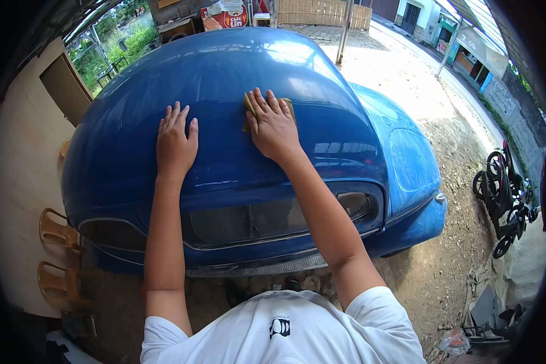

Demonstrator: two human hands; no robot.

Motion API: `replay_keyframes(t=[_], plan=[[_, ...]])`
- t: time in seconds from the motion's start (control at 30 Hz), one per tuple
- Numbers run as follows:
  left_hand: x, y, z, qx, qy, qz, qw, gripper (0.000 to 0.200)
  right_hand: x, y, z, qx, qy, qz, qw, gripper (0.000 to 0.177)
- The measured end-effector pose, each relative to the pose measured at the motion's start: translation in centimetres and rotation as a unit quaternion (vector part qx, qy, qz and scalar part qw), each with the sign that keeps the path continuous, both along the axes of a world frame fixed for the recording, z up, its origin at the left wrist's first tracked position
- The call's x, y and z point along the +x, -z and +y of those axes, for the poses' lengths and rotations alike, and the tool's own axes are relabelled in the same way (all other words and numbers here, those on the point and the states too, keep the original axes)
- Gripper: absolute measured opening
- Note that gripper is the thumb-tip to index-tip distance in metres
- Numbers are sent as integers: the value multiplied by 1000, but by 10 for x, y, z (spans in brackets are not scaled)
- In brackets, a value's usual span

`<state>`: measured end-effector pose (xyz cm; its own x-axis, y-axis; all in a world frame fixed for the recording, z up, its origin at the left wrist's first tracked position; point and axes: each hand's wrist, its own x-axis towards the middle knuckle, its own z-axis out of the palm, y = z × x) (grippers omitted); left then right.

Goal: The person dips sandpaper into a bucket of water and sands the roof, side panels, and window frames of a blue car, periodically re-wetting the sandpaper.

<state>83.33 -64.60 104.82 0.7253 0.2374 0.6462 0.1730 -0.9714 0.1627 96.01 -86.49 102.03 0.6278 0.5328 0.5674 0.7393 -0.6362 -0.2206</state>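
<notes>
A glossy blue car with a rounded roof (pixel 218 79) fills the middle of the head view. On the roof, my left hand (pixel 176 145) lies flat with its fingers stretched out and nothing in it. To its right, my right hand (pixel 274 132) presses a folded yellow-brown cloth (pixel 292 109) against the paint, covering most of it. Dull streaks mark parts of the roof, and light reflects off the far side. Below my hands are the dark side windows (pixel 249 219).
Brown plastic chairs (pixel 59 229) stand by the wall at left. Motorbikes (pixel 500 194) are parked at right on the dirt ground (pixel 431 267). The car's lighter blue hood (pixel 406 161) slopes down to the right. A metal post (pixel 344 33) rises beyond the car.
</notes>
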Motion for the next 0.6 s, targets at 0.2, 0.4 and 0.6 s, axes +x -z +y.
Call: replay_keyframes(t=[0.2, 0.4, 0.6], plan=[[-36, 9, 66, 59, -88, 7, 994, 61, 38, 1, -46, 47, 233, 61, 969, 58], [-39, 15, 69, 21, -65, -26, 997, 56, -52, -10, 115, 5, 73, -38, 997, 59], [-73, -12, 98, -214, 139, -31, 966, 56, -53, -20, 90, 3, 93, -1, 996, 57]])
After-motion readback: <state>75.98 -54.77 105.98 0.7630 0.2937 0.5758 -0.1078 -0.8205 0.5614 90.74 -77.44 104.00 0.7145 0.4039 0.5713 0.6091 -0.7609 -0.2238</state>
